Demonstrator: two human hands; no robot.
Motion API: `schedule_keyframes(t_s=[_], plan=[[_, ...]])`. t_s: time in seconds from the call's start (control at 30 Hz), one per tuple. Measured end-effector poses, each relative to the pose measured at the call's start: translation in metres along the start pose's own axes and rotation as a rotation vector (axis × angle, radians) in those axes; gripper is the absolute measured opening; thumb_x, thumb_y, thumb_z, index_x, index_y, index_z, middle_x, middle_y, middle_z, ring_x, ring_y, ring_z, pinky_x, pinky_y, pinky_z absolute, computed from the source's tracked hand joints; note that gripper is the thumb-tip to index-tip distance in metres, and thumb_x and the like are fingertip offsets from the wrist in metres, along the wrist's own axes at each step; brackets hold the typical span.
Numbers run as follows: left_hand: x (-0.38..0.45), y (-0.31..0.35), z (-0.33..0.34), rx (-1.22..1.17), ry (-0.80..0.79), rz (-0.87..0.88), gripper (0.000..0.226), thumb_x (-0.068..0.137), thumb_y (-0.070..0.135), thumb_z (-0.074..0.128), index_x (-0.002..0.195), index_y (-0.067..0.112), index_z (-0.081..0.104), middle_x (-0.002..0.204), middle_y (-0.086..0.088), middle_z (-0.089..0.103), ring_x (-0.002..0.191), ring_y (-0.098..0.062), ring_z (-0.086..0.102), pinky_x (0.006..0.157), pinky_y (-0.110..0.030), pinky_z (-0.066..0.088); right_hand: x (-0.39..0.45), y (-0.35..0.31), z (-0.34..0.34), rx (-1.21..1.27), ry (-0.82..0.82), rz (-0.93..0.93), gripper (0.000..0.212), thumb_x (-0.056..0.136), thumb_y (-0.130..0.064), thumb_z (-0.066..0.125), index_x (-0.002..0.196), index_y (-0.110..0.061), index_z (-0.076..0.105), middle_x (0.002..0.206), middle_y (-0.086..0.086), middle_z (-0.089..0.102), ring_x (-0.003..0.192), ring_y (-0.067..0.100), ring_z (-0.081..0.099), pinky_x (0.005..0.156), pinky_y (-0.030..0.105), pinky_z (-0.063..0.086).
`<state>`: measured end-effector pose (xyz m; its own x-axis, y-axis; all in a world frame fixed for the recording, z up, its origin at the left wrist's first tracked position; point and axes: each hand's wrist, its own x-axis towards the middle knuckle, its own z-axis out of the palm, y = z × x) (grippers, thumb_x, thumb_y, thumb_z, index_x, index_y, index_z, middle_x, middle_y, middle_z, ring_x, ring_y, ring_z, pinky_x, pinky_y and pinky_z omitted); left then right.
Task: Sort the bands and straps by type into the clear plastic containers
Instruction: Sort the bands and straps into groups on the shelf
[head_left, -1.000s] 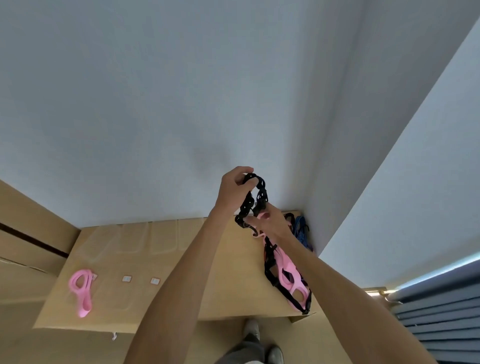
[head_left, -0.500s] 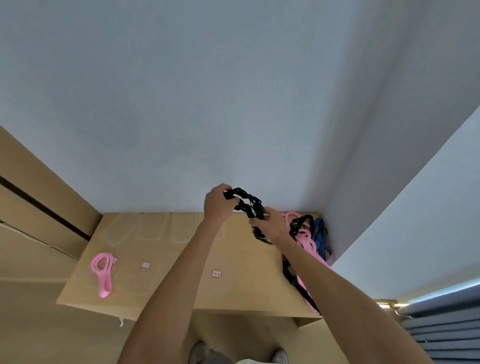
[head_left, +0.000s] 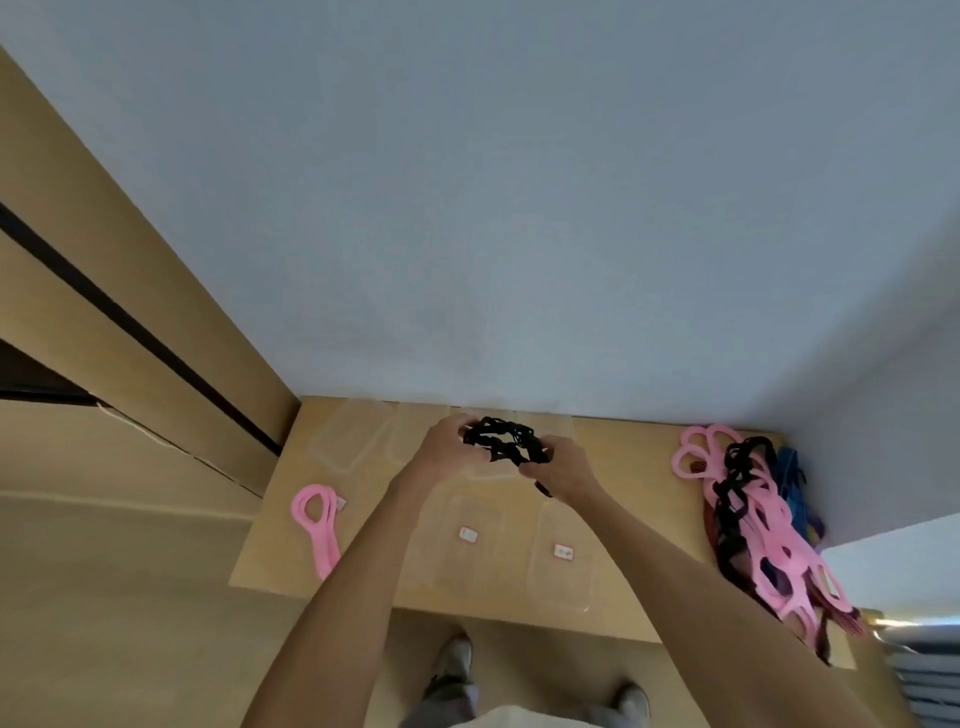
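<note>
Near the front edge of the wooden table (head_left: 613, 623) lie two clear plastic containers (head_left: 561, 561), each with a small white label, and to the left a pink band (head_left: 316, 525) lies alone. Above the middle of the table, the left hand (head_left: 447, 454) and the right hand (head_left: 563, 467) both grip a black chain-like strap (head_left: 506, 441), bunched between them with the fingers curled around it. At the right side rests a pile of straps (head_left: 753, 519), pink, black and blue together. More clear containers (head_left: 345, 439) stand at the back, near the wall (head_left: 519, 208).
</note>
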<state>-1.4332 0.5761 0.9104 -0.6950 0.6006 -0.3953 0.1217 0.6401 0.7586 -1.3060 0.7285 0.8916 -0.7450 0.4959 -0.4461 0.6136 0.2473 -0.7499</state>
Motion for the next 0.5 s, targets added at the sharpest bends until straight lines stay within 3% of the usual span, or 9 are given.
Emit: schedule_keyframes(t_s=[0.07,0.23,0.4,0.5], plan=[[0.008,-0.028,-0.022,0.028,-0.030,-0.018,0.034,0.077,0.011,0.076,0.109,0.016,0.070,0.099,0.000,0.070,0.091,-0.015,0.065,0.072,-0.023,0.046,0.010,-0.011,0.030,-0.016,-0.011,0.036,0.020,0.079,-0.013,0.074,0.097,-0.012,0.066,0.081,0.004,0.065,0.063,0.020,0.065,0.060,0.031,0.053],[0.013,-0.093,-0.063,0.041,0.058,-0.097,0.019,0.078,0.010,0.075,0.097,0.007,0.073,0.088,-0.008,0.071,0.081,-0.018,0.061,0.067,-0.027,0.041,0.021,-0.032,0.101,-0.079,-0.106,0.072,0.036,0.076,-0.008,0.072,0.112,-0.010,0.069,0.095,0.010,0.068,0.085,0.027,0.066,0.074,0.037,0.054],[0.012,-0.136,-0.086,0.053,0.095,-0.192,0.023,0.076,0.014,0.071,0.091,-0.003,0.071,0.090,-0.022,0.070,0.078,-0.022,0.055,0.069,-0.031,0.038,0.028,-0.042,0.153,-0.093,-0.159,0.122,0.043,0.076,-0.004,0.072,0.119,-0.008,0.067,0.094,0.008,0.066,0.067,0.015,0.061,0.052,0.014,0.045],[0.012,-0.155,-0.087,0.026,0.123,-0.236,0.013,0.080,0.005,0.066,0.089,-0.005,0.069,0.081,-0.019,0.067,0.074,-0.021,0.050,0.064,-0.031,0.033,0.033,-0.045,0.171,-0.125,-0.182,0.144,0.047,0.077,-0.007,0.073,0.122,-0.010,0.064,0.103,0.010,0.067,0.078,0.019,0.063,0.055,0.017,0.046]])
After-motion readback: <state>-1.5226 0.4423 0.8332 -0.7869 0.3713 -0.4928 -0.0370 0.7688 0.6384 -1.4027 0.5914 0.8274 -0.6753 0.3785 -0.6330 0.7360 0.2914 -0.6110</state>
